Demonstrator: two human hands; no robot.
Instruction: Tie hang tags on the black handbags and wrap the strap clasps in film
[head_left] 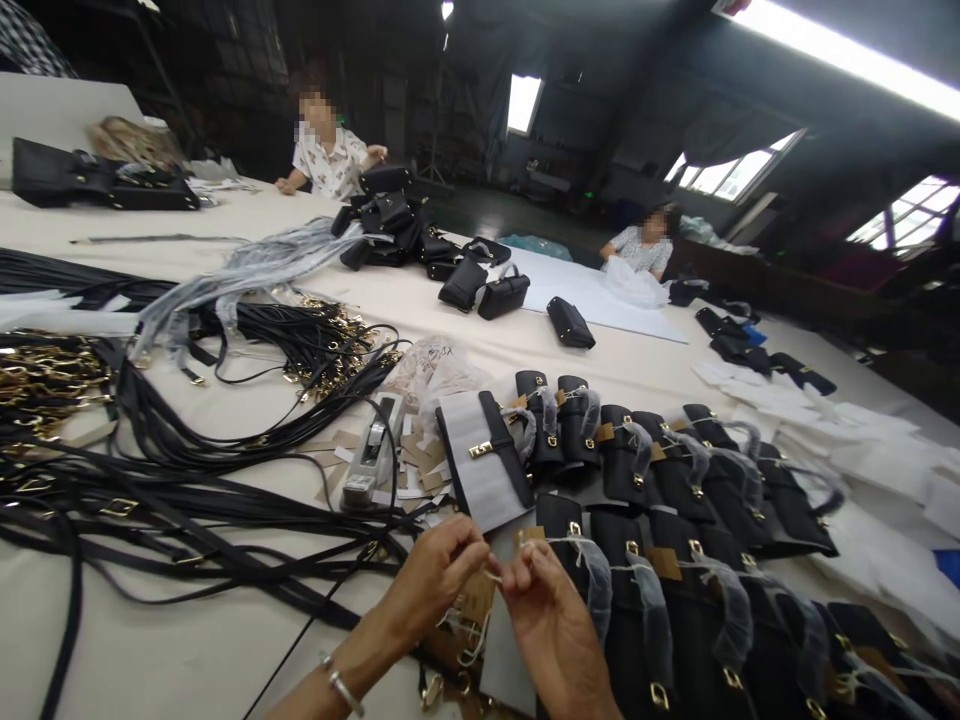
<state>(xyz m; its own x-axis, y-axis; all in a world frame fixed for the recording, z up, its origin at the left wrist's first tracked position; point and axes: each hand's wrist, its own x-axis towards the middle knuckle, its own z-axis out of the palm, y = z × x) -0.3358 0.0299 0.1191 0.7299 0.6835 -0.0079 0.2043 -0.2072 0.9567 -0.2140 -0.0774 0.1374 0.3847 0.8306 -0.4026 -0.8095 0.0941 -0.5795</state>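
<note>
Fingertips of both hands pinch a pale string (495,576) at 6 o'clock in the view, held low over the desk (187,640). The left hand (435,578) closes thumb and forefinger on one end. The right hand (551,620) grips the other end, its knuckles almost touching the left. A brown card tag (475,598) hangs just under the left hand, with more loops of string below it. A silver bracelet (341,688) circles the left wrist.

From the hands, at 12 o'clock and near, lies a white card (480,475) with a black strap and a gold buckle across it. From 1 to 4 o'clock run two rows of black leather pieces (622,460), side by side, each with a gold buckle and a twist of thin wrapping. Some of them carry brown tags. At 11 o'clock a tape dispenser (371,455) stands among scraps of card.

From 9 to 10 o'clock a wide tangle of black straps (187,500) spreads over the desk. Gold clasps (45,380) are heaped at its far-left edge. At 3 o'clock, well apart, white tissue sheets (862,450) lie loose.

Far off at 12 o'clock stands a cluster of black handbags (420,245). Beyond it one person (326,150) sits at the desk's far edge, and another person (645,245) sits at 1 o'clock.
</note>
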